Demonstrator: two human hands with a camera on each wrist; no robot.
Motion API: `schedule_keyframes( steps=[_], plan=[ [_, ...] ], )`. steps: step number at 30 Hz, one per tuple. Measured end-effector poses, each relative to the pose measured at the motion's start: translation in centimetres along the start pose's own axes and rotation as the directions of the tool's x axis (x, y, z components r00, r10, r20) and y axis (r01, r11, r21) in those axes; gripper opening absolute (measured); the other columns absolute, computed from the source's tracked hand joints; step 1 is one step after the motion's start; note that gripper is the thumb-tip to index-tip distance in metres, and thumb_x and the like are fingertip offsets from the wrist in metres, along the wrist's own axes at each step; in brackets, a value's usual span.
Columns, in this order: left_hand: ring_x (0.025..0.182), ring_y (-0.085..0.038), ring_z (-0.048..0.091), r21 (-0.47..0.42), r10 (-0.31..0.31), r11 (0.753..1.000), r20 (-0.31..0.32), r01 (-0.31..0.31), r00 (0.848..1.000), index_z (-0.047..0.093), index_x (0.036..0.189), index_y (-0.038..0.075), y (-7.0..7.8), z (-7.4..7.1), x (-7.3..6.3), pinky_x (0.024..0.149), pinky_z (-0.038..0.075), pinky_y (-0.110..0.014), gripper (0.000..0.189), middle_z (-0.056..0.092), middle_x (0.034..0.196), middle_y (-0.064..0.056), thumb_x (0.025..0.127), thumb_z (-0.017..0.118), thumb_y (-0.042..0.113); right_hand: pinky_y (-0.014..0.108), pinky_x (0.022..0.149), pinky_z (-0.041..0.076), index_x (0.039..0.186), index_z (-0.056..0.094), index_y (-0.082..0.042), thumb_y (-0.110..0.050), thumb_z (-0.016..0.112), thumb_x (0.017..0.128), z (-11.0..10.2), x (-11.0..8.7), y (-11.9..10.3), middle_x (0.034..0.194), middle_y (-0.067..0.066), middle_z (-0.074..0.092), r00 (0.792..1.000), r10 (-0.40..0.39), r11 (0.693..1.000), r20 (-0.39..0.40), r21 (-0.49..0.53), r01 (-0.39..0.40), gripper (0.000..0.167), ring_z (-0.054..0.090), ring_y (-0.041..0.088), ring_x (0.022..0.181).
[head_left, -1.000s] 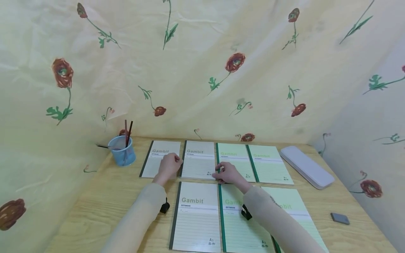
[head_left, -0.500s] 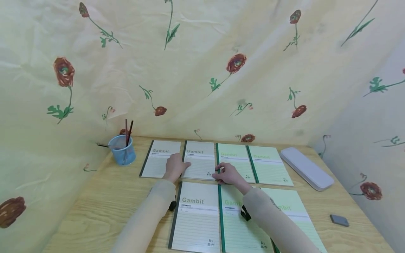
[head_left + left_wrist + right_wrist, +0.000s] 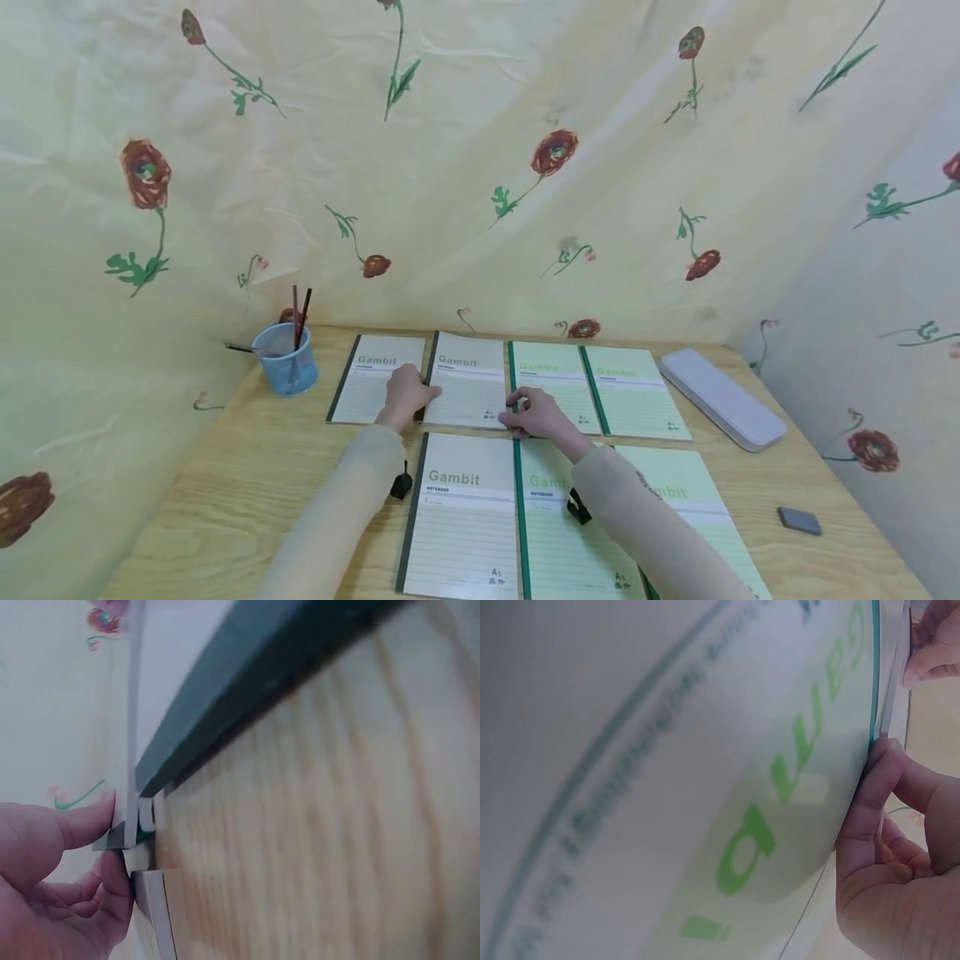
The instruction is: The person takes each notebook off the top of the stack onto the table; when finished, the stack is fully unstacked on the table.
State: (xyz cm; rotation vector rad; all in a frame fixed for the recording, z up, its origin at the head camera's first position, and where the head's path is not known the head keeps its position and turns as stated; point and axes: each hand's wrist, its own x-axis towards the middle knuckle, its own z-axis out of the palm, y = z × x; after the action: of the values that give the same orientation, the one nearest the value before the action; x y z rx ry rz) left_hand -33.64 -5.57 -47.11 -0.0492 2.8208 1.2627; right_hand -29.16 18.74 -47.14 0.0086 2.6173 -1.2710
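Note:
A grey-spined Gambit notebook (image 3: 467, 379) is second from the left in the back row. My left hand (image 3: 406, 395) pinches its spine edge; in the left wrist view, thumb (image 3: 82, 821) and fingers close on that edge. With my right hand (image 3: 542, 414) I pinch the same notebook's lower right side, as the right wrist view shows at the fingertips (image 3: 885, 750). The notebook looks slightly raised off the table. To its left lies another grey-spined notebook (image 3: 356, 400), partly behind my left hand. A green-spined notebook (image 3: 551, 375) lies just to its right.
Another green-spined notebook (image 3: 637, 392) ends the back row. In front lie a grey-spined notebook (image 3: 461, 525) and two green-spined ones, partly under my right forearm. A blue pencil cup (image 3: 288, 371) stands left; a pale case (image 3: 720, 400) and a grey eraser-like block (image 3: 799, 521) are right.
My left hand has shifted from over the leftmost notebook to the second notebook's spine and now grips it. That notebook has tilted up slightly. The right hand has stayed at its lower right.

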Motion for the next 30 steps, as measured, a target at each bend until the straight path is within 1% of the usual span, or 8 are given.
schedule_keyframes(
  steps=[2, 5, 9, 14, 18, 24, 27, 30],
  plan=[
    [0.076, -0.027, 0.063, -0.021, -0.021, 1.000, -0.008, 0.021, 1.000, 0.068, 0.100, -0.008, -0.2, -0.4, 0.0, 0.071, 0.054, -0.039, 0.030, 0.067, 0.089, -0.015, 0.086, 0.078, 0.017, 0.024, 0.053, 0.048, 0.112, 0.061, -0.004, -0.015, 0.075, 0.090, 0.0, 0.0, 0.0, 0.076, 0.007, 0.064, 1.000, -0.002, 1.000, 0.001, -0.006, 0.002, 0.028, 0.061, 0.015, 0.057],
    [0.095, -0.034, 0.065, -0.050, -0.047, 0.998, -0.021, 0.045, 0.999, 0.065, 0.112, -0.010, -0.5, -1.5, 0.0, 0.082, 0.054, -0.045, 0.037, 0.067, 0.106, -0.022, 0.087, 0.076, 0.016, 0.024, 0.053, 0.048, 0.111, 0.061, -0.004, -0.014, 0.076, 0.089, 0.1, 0.1, 0.0, 0.076, 0.008, 0.063, 1.000, -0.001, 1.000, 0.000, -0.010, 0.001, 0.028, 0.061, 0.015, 0.057],
    [0.100, -0.037, 0.061, -0.121, -0.067, 0.990, -0.016, 0.065, 0.998, 0.059, 0.117, -0.011, -0.9, -3.2, -0.2, 0.085, 0.051, -0.046, 0.037, 0.063, 0.111, -0.025, 0.091, 0.070, 0.013, 0.025, 0.054, 0.048, 0.110, 0.061, -0.005, -0.012, 0.077, 0.088, 0.2, 0.1, -0.1, 0.076, 0.008, 0.062, 1.000, 0.011, 1.000, -0.008, -0.007, -0.011, 0.028, 0.061, 0.016, 0.058],
    [0.103, -0.038, 0.061, -0.210, -0.056, 0.976, -0.015, 0.052, 0.998, 0.056, 0.121, -0.012, -1.8, -5.4, -0.7, 0.087, 0.050, -0.046, 0.037, 0.062, 0.114, -0.027, 0.093, 0.066, 0.011, 0.025, 0.054, 0.049, 0.111, 0.061, -0.004, -0.011, 0.077, 0.088, 0.1, 0.0, -0.3, 0.076, 0.008, 0.062, 1.000, 0.019, 1.000, -0.014, -0.012, -0.019, 0.029, 0.062, 0.017, 0.058],
    [0.112, -0.039, 0.057, -0.260, -0.076, 0.963, 0.008, 0.075, 0.997, 0.056, 0.124, -0.011, -2.6, -7.8, -1.1, 0.094, 0.047, -0.048, 0.040, 0.059, 0.122, -0.028, 0.094, 0.066, 0.013, 0.025, 0.055, 0.049, 0.112, 0.061, -0.004, -0.011, 0.077, 0.088, 0.1, 0.0, -0.2, 0.076, 0.008, 0.063, 1.000, 0.018, 1.000, -0.015, -0.007, -0.018, 0.029, 0.062, 0.017, 0.058],
    [0.119, -0.041, 0.052, -0.302, -0.086, 0.949, 0.035, 0.093, 0.996, 0.050, 0.130, -0.012, -4.2, -12.3, -3.8, 0.102, 0.040, -0.051, 0.045, 0.057, 0.127, -0.030, 0.096, 0.064, 0.014, 0.024, 0.054, 0.049, 0.112, 0.061, -0.004, -0.011, 0.076, 0.088, 0.2, 0.2, 0.1, 0.075, 0.008, 0.063, 1.000, 0.015, 1.000, -0.003, 0.006, -0.015, 0.030, 0.063, 0.017, 0.059],
    [0.113, -0.040, 0.055, -0.324, -0.115, 0.939, 0.028, 0.118, 0.993, 0.050, 0.130, -0.013, -5.6, -13.9, -5.7, 0.099, 0.042, -0.050, 0.046, 0.058, 0.123, -0.030, 0.097, 0.065, 0.014, 0.024, 0.054, 0.049, 0.112, 0.060, -0.004, -0.011, 0.076, 0.088, 0.2, 0.3, 0.2, 0.074, 0.008, 0.064, 1.000, 0.009, 1.000, 0.003, 0.006, -0.009, 0.030, 0.063, 0.017, 0.058],
    [0.106, -0.036, 0.057, -0.305, -0.141, 0.940, 0.051, 0.150, 0.989, 0.047, 0.131, -0.015, -7.1, -15.1, -7.7, 0.092, 0.046, -0.047, 0.049, 0.059, 0.122, -0.030, 0.098, 0.064, 0.017, 0.025, 0.054, 0.049, 0.111, 0.061, -0.005, -0.012, 0.076, 0.088, 0.1, 0.3, 0.1, 0.073, 0.008, 0.064, 1.000, 0.009, 1.000, 0.001, 0.002, -0.009, 0.029, 0.062, 0.017, 0.058]
  ],
)
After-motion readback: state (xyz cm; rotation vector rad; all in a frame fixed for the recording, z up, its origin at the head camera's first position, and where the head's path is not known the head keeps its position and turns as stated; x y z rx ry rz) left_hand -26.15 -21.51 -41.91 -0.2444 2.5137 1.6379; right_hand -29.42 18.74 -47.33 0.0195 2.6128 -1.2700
